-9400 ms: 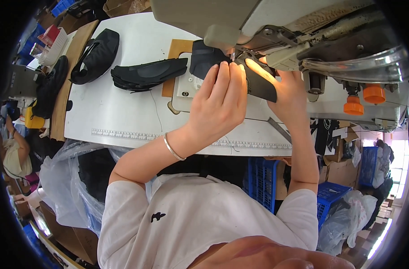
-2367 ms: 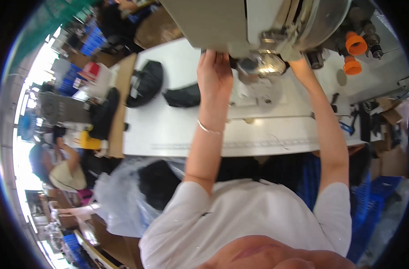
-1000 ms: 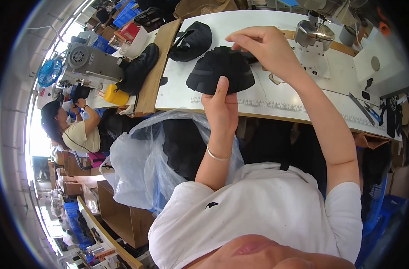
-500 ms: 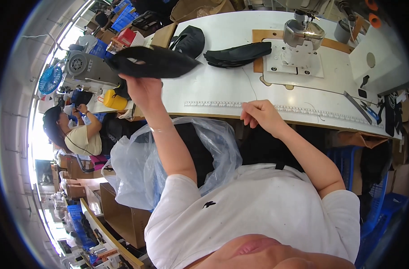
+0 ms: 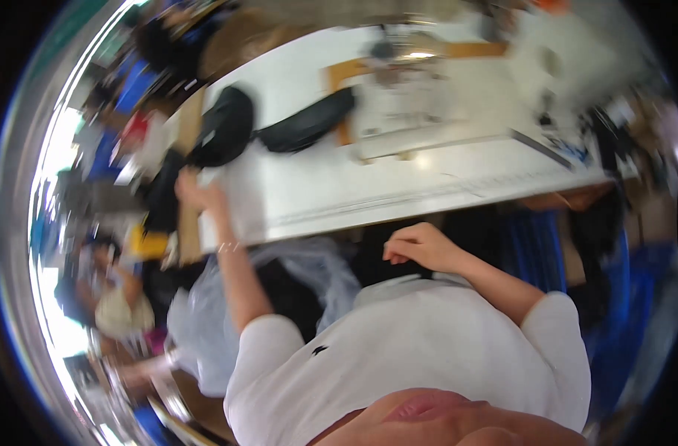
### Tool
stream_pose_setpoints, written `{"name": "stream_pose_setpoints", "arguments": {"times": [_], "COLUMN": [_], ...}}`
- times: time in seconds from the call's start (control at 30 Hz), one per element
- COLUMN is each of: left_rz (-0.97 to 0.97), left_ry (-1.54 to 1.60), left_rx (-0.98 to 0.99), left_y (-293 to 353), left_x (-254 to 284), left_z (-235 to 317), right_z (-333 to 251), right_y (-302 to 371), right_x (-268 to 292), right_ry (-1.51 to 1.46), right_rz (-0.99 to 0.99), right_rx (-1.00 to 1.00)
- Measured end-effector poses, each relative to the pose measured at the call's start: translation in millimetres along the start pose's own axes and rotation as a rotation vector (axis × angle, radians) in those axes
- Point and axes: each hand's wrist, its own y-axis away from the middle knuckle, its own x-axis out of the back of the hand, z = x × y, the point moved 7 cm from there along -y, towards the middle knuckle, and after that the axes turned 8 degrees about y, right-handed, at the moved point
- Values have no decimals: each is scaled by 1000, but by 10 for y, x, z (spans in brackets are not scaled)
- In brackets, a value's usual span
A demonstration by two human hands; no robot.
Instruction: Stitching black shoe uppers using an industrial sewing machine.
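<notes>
My left hand is stretched out to the table's left end, smeared by motion, its fingers closed at the edge of a dark, curved black fabric piece. Much of that piece blurs into the dark things behind it. Just beyond the hand, a rounded black fabric piece lies on the white table. To its right, a stack of long curved black pieces reaches toward the sewing machine. My right hand hovers before the table's front edge with its fingers curled in and nothing visible in them.
A clear plastic bag with black material inside hangs below the front edge. A ruler strip runs along that edge. A yellow container stands off the left end, near a seated person. Blue crates are at the right.
The view has swung, shifting the table leftward and blurring the picture. My left hand has moved with the black piece from above the table to its left end. My right hand stays curled.
</notes>
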Motion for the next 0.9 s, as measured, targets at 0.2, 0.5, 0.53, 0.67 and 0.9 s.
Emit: {"name": "stream_pose_setpoints", "arguments": {"times": [0.2,0.5,0.53,0.67,0.9], "left_rz": [-590,-568,-635,-727,-385], "left_ry": [-556,-558,-522,-446,-108], "left_rx": [-271,-389,-360,-295,-302], "left_y": [-355,-835,-847,-928,-1040], "left_x": [-48,-750,-754,-349,2], "left_z": [667,438,309,30,2358], "right_z": [221,471,519,997,1051], "right_y": [647,3510,3695,3824,4204], "right_x": [398,2848,3014,3431,3594], "right_ry": [27,1425,1624,1817,1825], "right_rz": [285,1295,1150,572,441], "right_rx": [31,-344,-420,-631,-358]}}
